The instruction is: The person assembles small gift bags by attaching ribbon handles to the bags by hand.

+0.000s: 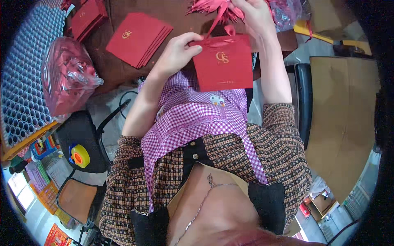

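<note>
A red paper gift bag [223, 74] with a gold emblem hangs in front of me at the table's near edge. My left hand [180, 51] pinches its upper left corner between thumb and fingers. Red ribbon [215, 23] runs up from the bag's top edge, and a small ribbon loop [230, 30] stands beside it. Farther up, my right hand [255, 16] is closed at a bunch of red ribbons [209, 6]; the picture's upper edge partly cuts off its fingers.
Flat red bags [137, 39] lie fanned on the brown table [117, 78], with another red stack [87, 18] behind. A clear plastic bag of red items [69, 76] stands left, beside a rack of tubes [22, 98]. Tape [80, 156] rests on a black chair [82, 135]. Cardboard [340, 119] stands right.
</note>
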Demonstrator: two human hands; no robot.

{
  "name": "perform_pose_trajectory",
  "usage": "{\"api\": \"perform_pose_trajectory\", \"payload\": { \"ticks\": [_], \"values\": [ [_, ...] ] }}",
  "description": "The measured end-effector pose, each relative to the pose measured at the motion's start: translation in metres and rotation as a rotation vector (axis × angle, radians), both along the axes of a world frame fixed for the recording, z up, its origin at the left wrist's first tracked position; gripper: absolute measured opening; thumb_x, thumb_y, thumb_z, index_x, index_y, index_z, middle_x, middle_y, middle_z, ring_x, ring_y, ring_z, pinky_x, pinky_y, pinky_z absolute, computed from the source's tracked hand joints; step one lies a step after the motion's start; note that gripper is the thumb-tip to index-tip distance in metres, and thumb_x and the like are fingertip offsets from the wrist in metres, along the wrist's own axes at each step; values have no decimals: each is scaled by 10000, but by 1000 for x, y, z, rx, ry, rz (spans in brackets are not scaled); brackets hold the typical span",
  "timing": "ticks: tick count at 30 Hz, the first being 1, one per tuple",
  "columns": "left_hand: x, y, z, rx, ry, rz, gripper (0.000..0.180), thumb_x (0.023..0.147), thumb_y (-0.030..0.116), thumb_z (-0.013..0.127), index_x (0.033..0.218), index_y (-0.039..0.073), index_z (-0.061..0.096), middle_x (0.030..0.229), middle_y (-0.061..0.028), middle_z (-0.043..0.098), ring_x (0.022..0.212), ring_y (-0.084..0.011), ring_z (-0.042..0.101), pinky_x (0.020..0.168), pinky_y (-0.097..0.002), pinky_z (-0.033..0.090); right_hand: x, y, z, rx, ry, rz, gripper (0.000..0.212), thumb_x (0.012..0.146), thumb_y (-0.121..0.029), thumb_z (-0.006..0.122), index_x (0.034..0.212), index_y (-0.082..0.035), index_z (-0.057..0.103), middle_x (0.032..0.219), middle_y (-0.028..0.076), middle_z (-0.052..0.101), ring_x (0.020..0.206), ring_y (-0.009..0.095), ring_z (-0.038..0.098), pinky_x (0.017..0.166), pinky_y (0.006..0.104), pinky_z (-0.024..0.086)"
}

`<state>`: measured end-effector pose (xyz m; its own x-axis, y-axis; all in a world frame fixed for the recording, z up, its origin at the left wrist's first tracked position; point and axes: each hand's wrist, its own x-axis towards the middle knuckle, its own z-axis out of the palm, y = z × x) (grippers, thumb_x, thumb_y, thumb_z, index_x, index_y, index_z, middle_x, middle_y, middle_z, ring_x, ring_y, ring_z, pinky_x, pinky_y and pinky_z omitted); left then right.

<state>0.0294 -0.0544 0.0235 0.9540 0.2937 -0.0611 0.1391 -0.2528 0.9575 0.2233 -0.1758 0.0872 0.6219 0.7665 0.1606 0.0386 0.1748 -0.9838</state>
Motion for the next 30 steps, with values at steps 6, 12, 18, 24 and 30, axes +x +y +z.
{"api": "perform_pose_trajectory", "payload": {
  "ticks": [6,12,18,24,30],
  "values": [
    [8,17,0,-266,-56,338,323,803,5,556,1125,-15,541,889,-44,586,750,-99,540,642,-214,441,-21,-39,17,-195,-985,0,394,778,-198,642,1129,-31,581,1118,122,599,1090,279,536,916,356,416],
    [22,22,7,-444,3,370,344,783,23,521,1125,-9,524,830,-21,572,656,-85,525,536,-196,415,-69,-74,-12,-546,-1468,190,561,710,-107,615,1259,-111,501,1303,124,481,1231,319,422,1027,460,289],
    [0,31,24,-465,-154,534,325,882,107,505,1176,-26,464,944,-70,552,665,-78,530,554,-201,444,-43,-49,45,-388,-1320,255,426,708,34,538,1117,-67,601,1102,122,623,1036,279,583,905,382,429],
    [-22,43,60,-355,-442,671,265,912,137,518,1136,-3,495,928,-32,538,720,-64,519,593,-191,429,41,35,146,-247,-1219,230,378,744,-13,576,1122,-9,582,901,139,648,822,215,631,715,331,506],
    [-55,55,49,-335,-374,755,236,909,84,514,1131,5,497,972,-39,559,781,-82,546,674,-205,451,23,157,182,-69,-708,-30,188,881,-51,471,1020,-6,589,826,31,610,787,145,574,721,274,471]
  ]
}}
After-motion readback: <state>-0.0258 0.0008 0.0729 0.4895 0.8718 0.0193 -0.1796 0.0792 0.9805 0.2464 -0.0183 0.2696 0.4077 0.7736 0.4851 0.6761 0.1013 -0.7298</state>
